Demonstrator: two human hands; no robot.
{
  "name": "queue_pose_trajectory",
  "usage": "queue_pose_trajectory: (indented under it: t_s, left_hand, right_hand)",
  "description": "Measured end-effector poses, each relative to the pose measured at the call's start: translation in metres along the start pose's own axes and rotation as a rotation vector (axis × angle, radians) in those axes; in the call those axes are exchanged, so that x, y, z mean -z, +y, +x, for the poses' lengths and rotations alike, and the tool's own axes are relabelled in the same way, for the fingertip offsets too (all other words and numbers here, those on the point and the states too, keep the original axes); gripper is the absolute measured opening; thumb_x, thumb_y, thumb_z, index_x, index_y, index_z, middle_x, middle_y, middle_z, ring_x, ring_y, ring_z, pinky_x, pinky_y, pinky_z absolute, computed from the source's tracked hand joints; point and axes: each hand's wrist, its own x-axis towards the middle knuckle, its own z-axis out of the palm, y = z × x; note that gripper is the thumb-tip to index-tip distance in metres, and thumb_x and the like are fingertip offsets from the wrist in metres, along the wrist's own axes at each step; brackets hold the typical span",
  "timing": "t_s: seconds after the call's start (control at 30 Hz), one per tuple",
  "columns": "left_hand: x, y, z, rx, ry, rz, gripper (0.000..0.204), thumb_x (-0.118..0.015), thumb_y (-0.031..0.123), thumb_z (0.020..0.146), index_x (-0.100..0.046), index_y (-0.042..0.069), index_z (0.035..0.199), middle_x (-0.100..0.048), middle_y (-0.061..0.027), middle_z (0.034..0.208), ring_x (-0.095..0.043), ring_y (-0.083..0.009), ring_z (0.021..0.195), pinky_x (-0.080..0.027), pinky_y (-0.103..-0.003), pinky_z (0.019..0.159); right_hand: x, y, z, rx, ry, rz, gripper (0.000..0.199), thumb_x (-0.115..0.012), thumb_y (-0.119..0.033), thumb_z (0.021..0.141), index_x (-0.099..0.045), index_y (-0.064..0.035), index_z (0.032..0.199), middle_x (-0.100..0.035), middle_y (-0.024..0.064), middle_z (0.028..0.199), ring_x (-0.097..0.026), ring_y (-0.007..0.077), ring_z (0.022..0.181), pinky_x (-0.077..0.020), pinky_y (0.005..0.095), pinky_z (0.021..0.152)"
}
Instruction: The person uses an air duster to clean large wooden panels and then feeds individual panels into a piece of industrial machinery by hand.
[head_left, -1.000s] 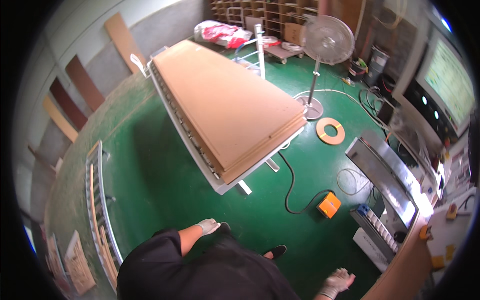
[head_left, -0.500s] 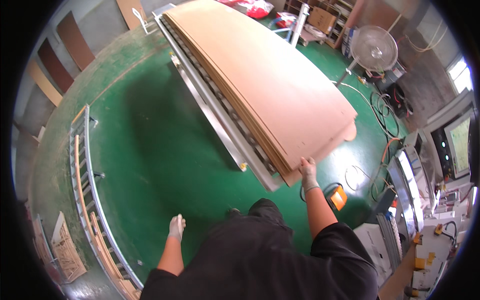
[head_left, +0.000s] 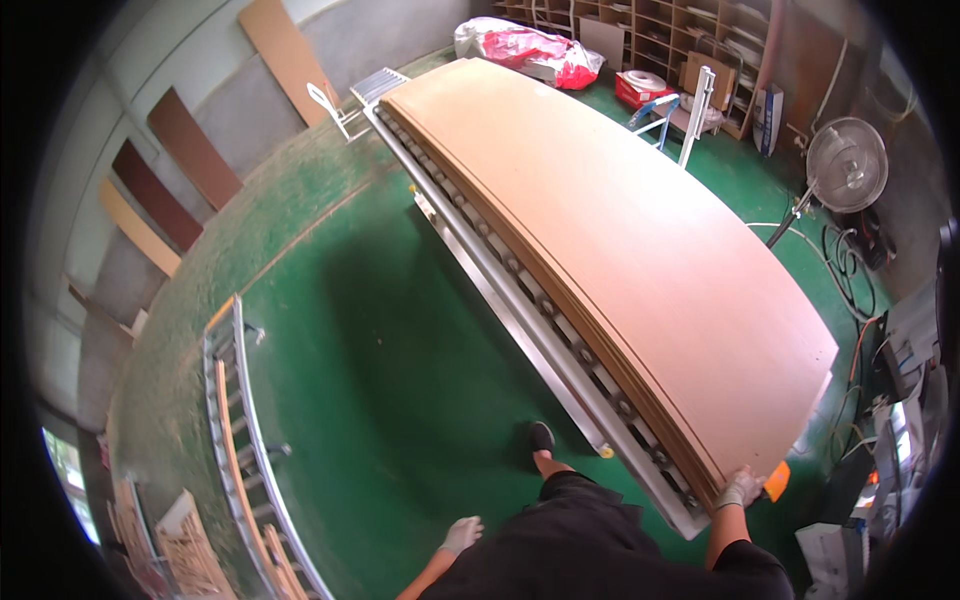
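A wide, light-brown board [head_left: 640,250] tops a stack of similar sheets on a long metal roller conveyor [head_left: 684,518]. At the stack's near right corner, my right hand [head_left: 740,488], in a pale glove, grips the board's edge; its fingertips are partly hidden. My left hand [head_left: 463,535], also gloved, hangs low over the green floor, left of my body. It holds nothing, its fingers loosely bent and slightly apart, well away from the stack.
On the left lies a ladder-like roller frame [head_left: 248,400] with wooden strips. Panels [head_left: 195,150] lean against the far left wall. A pedestal fan [head_left: 846,165] stands at right, near coiled hoses [head_left: 850,285]. An orange foot pedal [head_left: 776,482] sits beyond my right hand.
The view has swung, so the stack appears farther right and lower. My right hand stays at the near corner of the board. A foot now shows beside the conveyor.
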Motion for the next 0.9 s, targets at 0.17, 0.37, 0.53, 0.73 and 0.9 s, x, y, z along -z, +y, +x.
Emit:
queue_pose_trajectory:
  t_s: [0.17, 0.37, 0.53, 0.73, 0.9]
  left_hand:
    - [0.020, 0.288, 0.028, -0.834, -0.145, 0.946, 0.036, -0.054, 0.039, 0.102, -0.067, 0.006, 0.110, -0.068, -0.0200, 0.111, -0.065, -0.0393, 0.106, -0.051, -0.044, 0.093]
    - [0.069, 0.507, 0.153, -0.315, -0.116, -0.079, 0.026, -0.054, 0.036, 0.101, -0.058, 0.015, 0.087, -0.058, -0.0003, 0.074, -0.055, -0.0113, 0.062, -0.042, -0.025, 0.053]
    - [0.030, 0.664, 0.248, -0.257, -0.312, 0.063, 0.070, -0.046, 0.057, 0.101, -0.044, 0.003, 0.146, -0.055, -0.0182, 0.144, -0.052, -0.0366, 0.134, -0.035, -0.052, 0.114]
    - [-0.003, 0.794, 0.314, -0.206, -0.508, -0.163, 0.078, -0.049, 0.068, 0.094, -0.044, 0.012, 0.149, -0.045, -0.0115, 0.154, -0.044, -0.0340, 0.140, -0.033, -0.050, 0.115]
    - [0.038, 0.851, 0.337, -0.168, -0.638, -0.225, 0.058, -0.028, 0.047, 0.107, -0.047, 0.010, 0.148, -0.051, -0.0087, 0.151, -0.047, -0.0312, 0.138, -0.033, -0.050, 0.118]
  right_hand:
    - [-0.011, 0.002, -0.005, -0.192, 0.241, -0.172, 0.067, -0.058, -0.051, 0.093, -0.050, -0.0121, 0.147, -0.059, 0.0179, 0.141, -0.061, 0.0410, 0.121, -0.0486, 0.0509, 0.101]
    - [-0.031, 0.003, -0.077, -0.203, 0.365, -0.215, 0.053, -0.060, -0.040, 0.091, -0.061, -0.0113, 0.136, -0.068, 0.0149, 0.127, -0.066, 0.0367, 0.112, -0.0512, 0.0446, 0.098]
    - [-0.051, 0.024, -0.231, -0.151, 0.499, -0.071, 0.043, -0.064, -0.025, 0.091, -0.061, -0.0082, 0.130, -0.066, 0.0169, 0.126, -0.063, 0.0352, 0.116, -0.0513, 0.0434, 0.098]
    - [-0.058, -0.001, -0.459, -0.407, 0.487, -0.021, 0.049, -0.064, -0.021, 0.094, -0.055, -0.0006, 0.137, -0.062, 0.0230, 0.134, -0.060, 0.0379, 0.124, -0.0486, 0.0434, 0.105]
    - [-0.073, 0.030, -0.624, -0.659, 0.537, 0.073, 0.037, -0.064, -0.034, 0.096, -0.068, 0.0020, 0.101, -0.071, 0.0247, 0.095, -0.068, 0.0444, 0.091, -0.0548, 0.0501, 0.080]
